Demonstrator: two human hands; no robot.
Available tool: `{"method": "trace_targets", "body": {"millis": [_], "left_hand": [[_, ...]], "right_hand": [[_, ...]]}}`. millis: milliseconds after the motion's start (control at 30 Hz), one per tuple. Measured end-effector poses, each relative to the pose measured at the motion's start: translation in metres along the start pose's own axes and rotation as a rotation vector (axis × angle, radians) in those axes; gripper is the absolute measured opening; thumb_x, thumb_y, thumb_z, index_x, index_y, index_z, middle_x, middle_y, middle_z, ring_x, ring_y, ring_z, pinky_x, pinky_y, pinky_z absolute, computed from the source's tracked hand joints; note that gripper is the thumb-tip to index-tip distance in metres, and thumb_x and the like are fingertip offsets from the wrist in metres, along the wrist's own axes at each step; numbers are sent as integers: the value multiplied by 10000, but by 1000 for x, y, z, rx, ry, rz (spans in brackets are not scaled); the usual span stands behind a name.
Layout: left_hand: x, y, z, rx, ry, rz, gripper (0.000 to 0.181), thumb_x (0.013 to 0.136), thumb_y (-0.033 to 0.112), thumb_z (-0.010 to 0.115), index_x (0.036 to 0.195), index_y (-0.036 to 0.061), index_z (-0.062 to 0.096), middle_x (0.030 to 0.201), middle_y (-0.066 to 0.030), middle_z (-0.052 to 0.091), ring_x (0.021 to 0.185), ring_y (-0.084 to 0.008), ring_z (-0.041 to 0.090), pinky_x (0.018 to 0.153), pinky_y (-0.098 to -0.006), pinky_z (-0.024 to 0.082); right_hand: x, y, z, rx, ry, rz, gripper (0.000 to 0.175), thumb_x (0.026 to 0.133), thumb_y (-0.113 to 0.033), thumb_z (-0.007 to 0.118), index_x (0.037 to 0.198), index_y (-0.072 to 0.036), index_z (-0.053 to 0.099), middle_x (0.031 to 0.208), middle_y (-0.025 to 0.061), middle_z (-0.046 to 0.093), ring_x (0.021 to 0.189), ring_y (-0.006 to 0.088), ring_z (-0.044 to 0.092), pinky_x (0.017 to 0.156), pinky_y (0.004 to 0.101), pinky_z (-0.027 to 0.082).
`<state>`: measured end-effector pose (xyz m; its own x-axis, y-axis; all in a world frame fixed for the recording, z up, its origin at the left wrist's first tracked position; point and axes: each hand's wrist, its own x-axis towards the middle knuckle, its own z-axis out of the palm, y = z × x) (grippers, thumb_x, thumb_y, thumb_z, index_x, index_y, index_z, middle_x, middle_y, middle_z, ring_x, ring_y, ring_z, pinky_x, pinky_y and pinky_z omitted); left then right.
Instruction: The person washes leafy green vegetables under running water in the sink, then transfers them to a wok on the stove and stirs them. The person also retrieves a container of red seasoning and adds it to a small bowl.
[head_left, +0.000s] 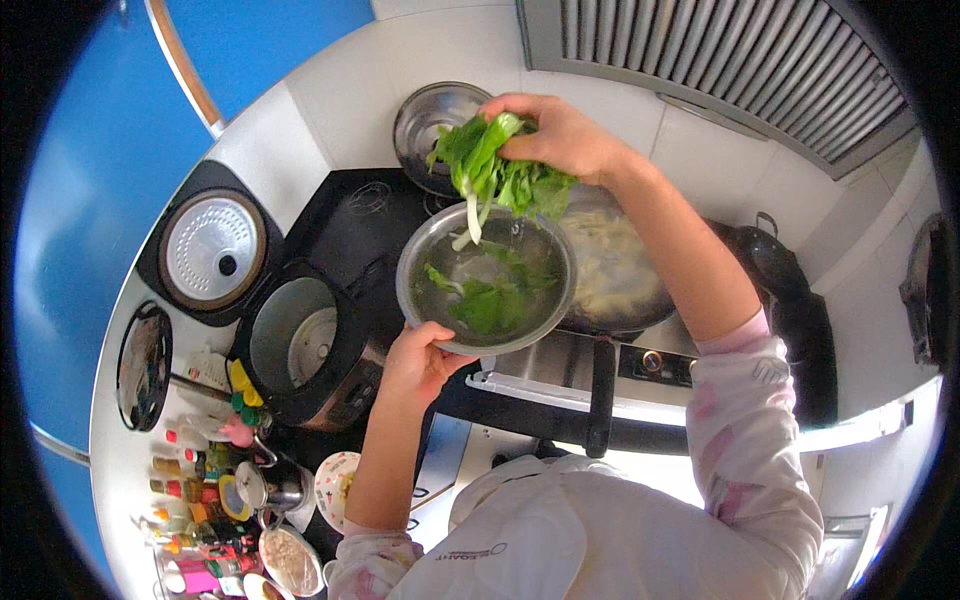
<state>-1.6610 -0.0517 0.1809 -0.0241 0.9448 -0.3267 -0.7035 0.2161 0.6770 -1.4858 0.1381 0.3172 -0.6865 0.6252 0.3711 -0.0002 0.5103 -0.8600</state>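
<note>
My right hand (559, 139) grips a bunch of leafy greens (487, 161) with pale stems, raised above a metal bowl (405, 289). More green leaves (491, 304) lie in the bowl, in what looks like water. With thumb on the rim, my left hand (424, 360) holds the bowl's near left edge. Behind and to the right of the bowl sits a frying pan (615, 277) on the stove, with pale yellowish food in it. Its black handle (601, 397) points towards me. Part of the pan is hidden by the bowl and my right forearm.
A rice cooker (300, 345) stands at the left with its lid (212, 247) raised. Behind the bowl a metal lid (435, 124) leans on the tiled wall. Several bottles (184, 487), a metal pot (274, 484) and bowls crowd the lower left. Above is a range hood (712, 67).
</note>
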Motion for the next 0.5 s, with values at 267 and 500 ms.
{"method": "trace_targets", "body": {"millis": [267, 500], "left_hand": [[-5, 3, -6, 68, 48, 15, 499, 724, 7, 471, 1214, -28, 381, 1103, -196, 540, 946, -304, 610, 752, -419, 569], [-9, 0, -22, 115, 84, 41, 405, 735, 26, 499, 1130, -58, 468, 1053, -181, 585, 910, -285, 626, 710, -373, 581]], "right_hand": [[-37, 43, -77, -95, 261, 205, 376, 744, -88, 623, 1112, -44, 558, 965, 99, 615, 837, 173, 598, 753, 309, 500], [-62, 99, -80, -661, -71, 433, 497, 666, -230, 675, 1127, -85, 559, 1174, 148, 533, 1022, 271, 533, 867, 379, 424]]}}
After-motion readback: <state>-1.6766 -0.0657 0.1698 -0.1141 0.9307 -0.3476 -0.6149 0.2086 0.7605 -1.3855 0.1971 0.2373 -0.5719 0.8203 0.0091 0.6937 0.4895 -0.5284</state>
